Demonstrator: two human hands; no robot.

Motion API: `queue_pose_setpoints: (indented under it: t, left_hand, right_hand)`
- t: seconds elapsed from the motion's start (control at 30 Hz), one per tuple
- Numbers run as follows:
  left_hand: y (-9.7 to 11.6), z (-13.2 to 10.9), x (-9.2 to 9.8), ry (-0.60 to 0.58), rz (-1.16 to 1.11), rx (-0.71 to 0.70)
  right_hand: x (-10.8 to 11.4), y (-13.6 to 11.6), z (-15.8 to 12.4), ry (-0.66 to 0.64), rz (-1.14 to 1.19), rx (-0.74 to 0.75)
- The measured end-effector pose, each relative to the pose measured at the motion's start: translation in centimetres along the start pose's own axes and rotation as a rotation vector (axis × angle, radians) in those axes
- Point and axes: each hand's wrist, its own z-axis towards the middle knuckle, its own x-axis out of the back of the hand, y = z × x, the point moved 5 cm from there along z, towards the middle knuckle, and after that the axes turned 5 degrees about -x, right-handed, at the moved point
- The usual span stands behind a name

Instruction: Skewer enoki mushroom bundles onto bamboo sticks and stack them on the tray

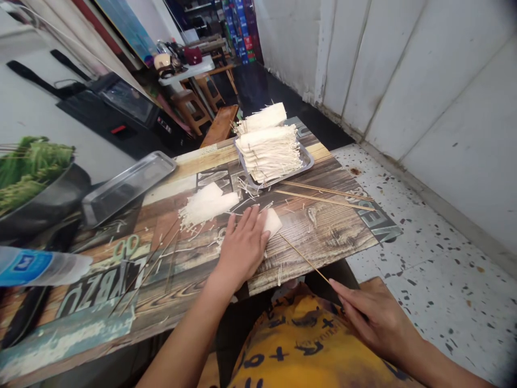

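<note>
My left hand (pixel 244 245) lies flat, fingers stretched out, over a pale bundle of enoki mushrooms (pixel 273 222) on the table, covering much of it. My right hand (pixel 365 312) pinches a thin bamboo skewer (pixel 302 255) near its lower end, past the table edge. The skewer's far tip meets the end of that bundle; whether it has gone in I cannot tell. More enoki pieces (pixel 208 203) lie just beyond my left hand. A clear plastic tray (pixel 307 158) holds a stack of skewered enoki (pixel 269 146).
Several loose skewers (pixel 323 193) lie at the right of the wood-patterned table (pixel 339 231). On the left are a water bottle (pixel 44 265), a black-handled knife (pixel 28 318), another clear tray (pixel 129 186) and a bowl (pixel 52 191) of greens (pixel 34 161). A white wall (pixel 388 70) rises at the right.
</note>
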Motion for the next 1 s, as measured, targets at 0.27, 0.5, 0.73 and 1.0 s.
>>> queue_pose_setpoints:
  t: [0.27,0.5,0.73,1.0]
  left_hand:
    - [0.3,-0.2,0.6,0.036,-0.012,-0.003]
    - [1.2,-0.3,-0.2,0.058,-0.083,0.04]
    - [1.0,0.2,-0.4,0.085,-0.06,0.112]
    - [1.5,0.1,0.0,0.143,-0.018,0.133]
  right_hand:
    - [0.0,0.0,0.1,0.014,-0.002,-0.008]
    - [0.0,0.0,0.3,-0.003,-0.001,-0.004]
    - [0.1,-0.2,0.7,-0.007,-0.022,0.012]
    - [0.3,-0.5,0.8,0.001,-0.034,0.008]
